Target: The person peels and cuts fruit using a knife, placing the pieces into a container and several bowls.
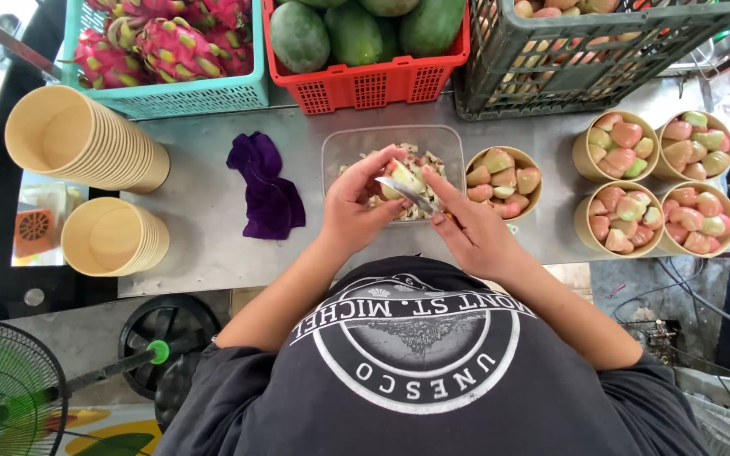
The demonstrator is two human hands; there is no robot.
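Head view: my left hand (356, 203) clamps a pale green-pink fruit piece (405, 176) over the clear plastic scrap tub (335, 148) mid-counter; my right hand (475, 232) grips a slim steel knife (407, 194). Shallow cuts, thumb clear, seem wisest.

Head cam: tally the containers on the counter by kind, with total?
Crates: 3 (teal, red, grey)
Filled fruit cups: 5, first at
Empty cup stacks: 2
Clear tub: 1
Total: 11
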